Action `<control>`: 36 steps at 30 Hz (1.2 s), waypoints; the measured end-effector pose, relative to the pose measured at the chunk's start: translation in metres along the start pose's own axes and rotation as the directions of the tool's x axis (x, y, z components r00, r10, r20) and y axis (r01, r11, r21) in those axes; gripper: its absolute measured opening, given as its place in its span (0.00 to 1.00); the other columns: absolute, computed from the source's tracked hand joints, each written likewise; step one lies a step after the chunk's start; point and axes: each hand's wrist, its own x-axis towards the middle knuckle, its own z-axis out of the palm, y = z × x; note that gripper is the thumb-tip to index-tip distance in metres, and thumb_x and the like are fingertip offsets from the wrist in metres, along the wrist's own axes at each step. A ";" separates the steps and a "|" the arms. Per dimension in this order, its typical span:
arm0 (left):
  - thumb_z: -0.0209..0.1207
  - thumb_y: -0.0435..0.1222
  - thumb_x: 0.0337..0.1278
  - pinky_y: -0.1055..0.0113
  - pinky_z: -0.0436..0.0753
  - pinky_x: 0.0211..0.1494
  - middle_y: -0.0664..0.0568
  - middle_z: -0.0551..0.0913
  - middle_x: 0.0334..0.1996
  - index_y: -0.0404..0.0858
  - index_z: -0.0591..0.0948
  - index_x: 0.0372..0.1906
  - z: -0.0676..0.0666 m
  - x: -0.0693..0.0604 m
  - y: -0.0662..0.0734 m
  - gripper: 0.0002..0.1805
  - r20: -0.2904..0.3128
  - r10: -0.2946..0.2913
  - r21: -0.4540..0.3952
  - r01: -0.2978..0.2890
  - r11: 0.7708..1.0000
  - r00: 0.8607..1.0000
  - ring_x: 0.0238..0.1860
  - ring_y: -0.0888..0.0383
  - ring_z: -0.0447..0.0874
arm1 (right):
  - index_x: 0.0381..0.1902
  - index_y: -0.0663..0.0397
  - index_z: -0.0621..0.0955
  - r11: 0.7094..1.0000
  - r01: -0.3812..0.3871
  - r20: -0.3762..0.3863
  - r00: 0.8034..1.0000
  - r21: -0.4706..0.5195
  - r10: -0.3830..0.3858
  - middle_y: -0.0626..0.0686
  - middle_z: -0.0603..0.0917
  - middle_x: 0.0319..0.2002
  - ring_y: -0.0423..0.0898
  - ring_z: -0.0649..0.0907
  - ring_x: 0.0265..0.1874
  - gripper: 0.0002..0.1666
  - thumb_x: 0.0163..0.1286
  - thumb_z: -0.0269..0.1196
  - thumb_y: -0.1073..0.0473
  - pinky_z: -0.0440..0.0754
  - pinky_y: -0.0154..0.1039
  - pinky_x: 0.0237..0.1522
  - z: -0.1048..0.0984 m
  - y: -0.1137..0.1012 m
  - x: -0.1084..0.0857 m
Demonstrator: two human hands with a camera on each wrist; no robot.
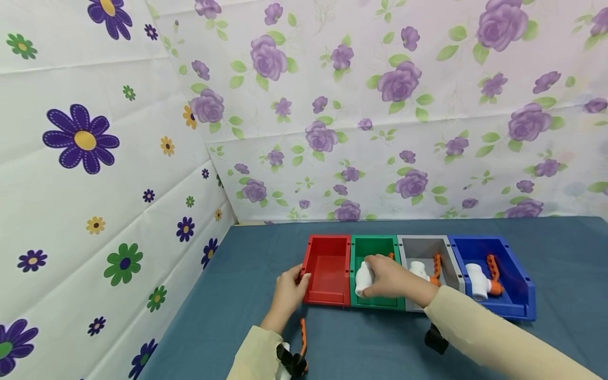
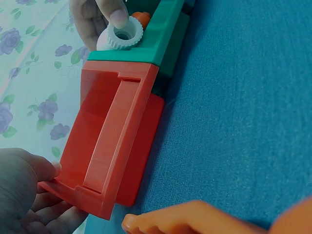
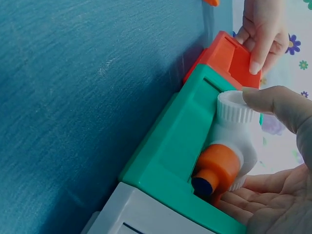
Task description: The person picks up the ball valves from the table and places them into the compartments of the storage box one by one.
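My left hand (image 1: 287, 290) pinches the left wall of the red bin (image 1: 328, 293), with the thumb inside and the fingers outside. No contents show in the red bin. To its right, my right hand (image 1: 393, 277) holds a white plastic valve (image 3: 231, 129) in the green bin (image 3: 161, 141). The thumb presses on the valve's ribbed end, and the fingers are around the opposite end. An orange collar and stub stick out from the valve's side. Most of its orange handle is hidden in the head view.
A white valve (image 1: 419, 269) with an orange handle lies in the grey bin (image 1: 425, 245), another valve (image 1: 477, 282) in the blue bin (image 1: 520, 295). Beside the left wrist, a further valve's orange handle (image 1: 303, 338) shows on the blue-grey tabletop. Floral cloths (image 1: 332, 105) stand behind and left.
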 end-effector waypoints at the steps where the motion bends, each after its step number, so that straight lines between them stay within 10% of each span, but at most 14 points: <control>1: 0.58 0.31 0.62 0.59 0.86 0.38 0.36 0.84 0.43 0.25 0.78 0.54 0.000 0.000 0.000 0.18 -0.001 0.002 0.002 -0.002 1.000 1.000 0.38 0.48 0.85 | 0.58 0.71 0.71 1.000 0.000 0.001 1.000 -0.002 0.000 0.58 0.79 0.46 0.47 0.77 0.38 0.45 0.45 0.76 0.55 0.82 0.44 0.38 0.000 0.001 0.000; 36: 0.56 0.33 0.64 0.58 0.85 0.41 0.35 0.83 0.48 0.26 0.75 0.58 0.000 -0.002 0.003 0.21 0.027 -0.049 -0.004 0.049 0.999 0.998 0.41 0.48 0.85 | 0.58 0.70 0.72 0.998 -0.001 0.028 1.000 -0.062 0.003 0.58 0.79 0.46 0.47 0.77 0.39 0.42 0.49 0.73 0.52 0.81 0.44 0.37 -0.001 0.005 0.005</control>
